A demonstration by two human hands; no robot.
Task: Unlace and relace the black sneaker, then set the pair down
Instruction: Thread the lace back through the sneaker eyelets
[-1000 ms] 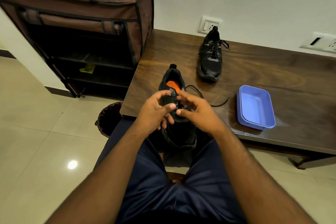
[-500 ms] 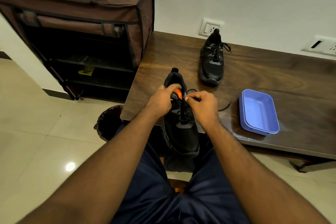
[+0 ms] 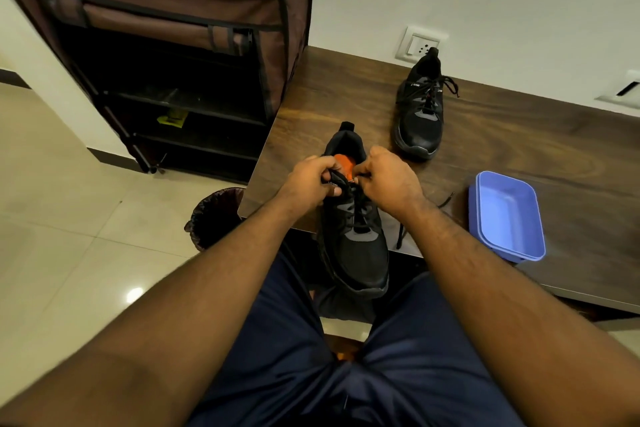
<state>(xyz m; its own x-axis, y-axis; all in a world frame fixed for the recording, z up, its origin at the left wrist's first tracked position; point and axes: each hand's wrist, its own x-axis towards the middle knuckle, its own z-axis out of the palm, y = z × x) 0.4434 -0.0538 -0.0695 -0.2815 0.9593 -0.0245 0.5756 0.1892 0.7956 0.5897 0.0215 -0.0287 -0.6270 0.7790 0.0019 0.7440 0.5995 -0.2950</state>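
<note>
Here, two black shoes: one shoe (image 3: 419,111) sits on the worktop (image 3: 519,149), one shoe (image 3: 360,246) is held. Left hand (image 3: 311,180) grips its tongue (image 3: 337,180); right hand (image 3: 388,177) pinches its lace (image 3: 356,204). One blue tub (image 3: 507,215).

Both hands now up at the sneaker's (image 3: 356,236) collar, no longer bunched together over the mid-laces as a second ago. Left hand (image 3: 308,180) shifted outward onto the left collar edge, gripping it. Right hand (image 3: 388,180) moved up beside the orange insole (image 3: 344,163), fingers curled and pinching at the top eyelet. More of the laced tongue exposed below the knuckles.
</note>
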